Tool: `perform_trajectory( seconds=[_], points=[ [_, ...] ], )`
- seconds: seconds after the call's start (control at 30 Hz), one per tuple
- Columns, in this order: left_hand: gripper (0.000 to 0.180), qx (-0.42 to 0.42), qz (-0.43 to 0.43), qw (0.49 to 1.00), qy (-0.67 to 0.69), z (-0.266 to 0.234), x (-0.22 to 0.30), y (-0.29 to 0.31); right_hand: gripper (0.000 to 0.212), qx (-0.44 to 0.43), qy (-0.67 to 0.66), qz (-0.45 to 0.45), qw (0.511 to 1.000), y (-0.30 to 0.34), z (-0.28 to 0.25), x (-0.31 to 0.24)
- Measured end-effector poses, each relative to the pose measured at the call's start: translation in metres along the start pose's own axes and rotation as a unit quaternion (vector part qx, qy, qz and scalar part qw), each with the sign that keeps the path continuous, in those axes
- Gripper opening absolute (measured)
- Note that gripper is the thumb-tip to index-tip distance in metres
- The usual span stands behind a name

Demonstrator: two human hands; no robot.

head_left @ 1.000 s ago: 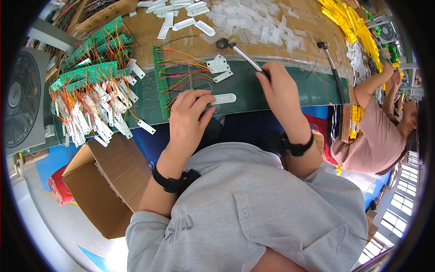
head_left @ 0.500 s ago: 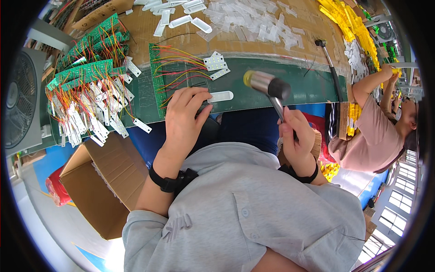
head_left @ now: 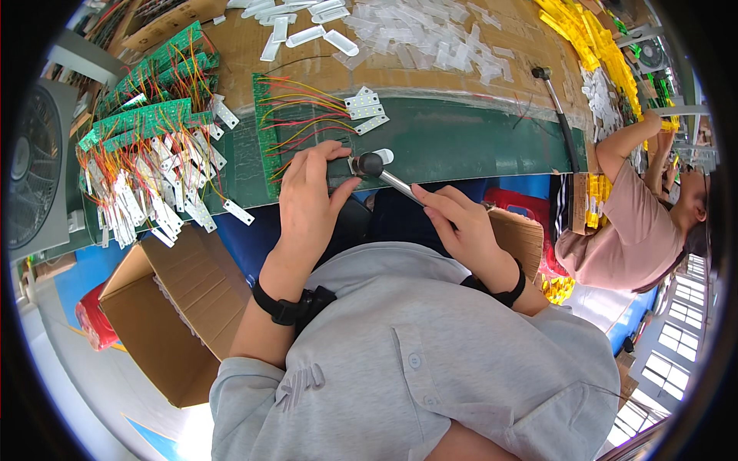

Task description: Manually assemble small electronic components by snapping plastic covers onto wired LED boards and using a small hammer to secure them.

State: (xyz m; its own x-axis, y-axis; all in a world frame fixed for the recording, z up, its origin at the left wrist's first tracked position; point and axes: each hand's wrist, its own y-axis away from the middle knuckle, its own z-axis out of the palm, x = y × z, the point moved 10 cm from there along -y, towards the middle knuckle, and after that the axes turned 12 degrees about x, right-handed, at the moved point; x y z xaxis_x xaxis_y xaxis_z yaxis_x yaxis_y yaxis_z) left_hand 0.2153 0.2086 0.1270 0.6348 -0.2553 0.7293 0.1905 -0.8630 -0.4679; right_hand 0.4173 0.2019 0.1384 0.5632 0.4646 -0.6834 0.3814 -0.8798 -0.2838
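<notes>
My right hand point(head_left: 459, 220) is closed round the handle of a mallet point(head_left: 400, 185) with a black rubber head. The mallet's head is down over a small white oblong plastic case point(head_left: 382, 156) at the table's front edge, hiding most of it. At the case's left end my left hand point(head_left: 309, 188) holds it, fingers on the far side and thumb on the near side. Just beyond that hand lies a green circuit board point(head_left: 266, 138), with red and yellow wires running to small white LED plates point(head_left: 365, 106).
Wired green boards point(head_left: 146, 123) with white plates are heaped at the left, near a fan point(head_left: 34, 165). White cases point(head_left: 306, 36) and clear plastic pieces point(head_left: 430, 38) lie at the back. A second mallet point(head_left: 559, 115) lies at right, near another person point(head_left: 626, 238). A cardboard box point(head_left: 165, 315) stands below.
My right hand has moved left and swung the mallet down, from raised beside the case to over it. My left hand has stayed nearly in place.
</notes>
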Motion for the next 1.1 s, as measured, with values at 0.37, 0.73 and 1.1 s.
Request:
perform_trajectory(
  seconds=[0.37,0.73,1.1],
  points=[
    [0.072,0.007,0.008,1.000,0.011,0.001,0.000,0.002,0.041,-0.012,-0.029,-0.007,0.999,-0.010,0.003,0.004],
    [0.033,-0.021,0.062,0.997,-0.036,0.003,0.015,-0.002,0.020,0.103,0.229,-0.116,0.961,-0.078,-0.090,0.058],
    [0.032,-0.043,0.069,0.996,-0.044,0.004,0.023,-0.001,0.039,0.115,0.363,0.178,0.907,-0.150,-0.104,0.184]
  ],
)
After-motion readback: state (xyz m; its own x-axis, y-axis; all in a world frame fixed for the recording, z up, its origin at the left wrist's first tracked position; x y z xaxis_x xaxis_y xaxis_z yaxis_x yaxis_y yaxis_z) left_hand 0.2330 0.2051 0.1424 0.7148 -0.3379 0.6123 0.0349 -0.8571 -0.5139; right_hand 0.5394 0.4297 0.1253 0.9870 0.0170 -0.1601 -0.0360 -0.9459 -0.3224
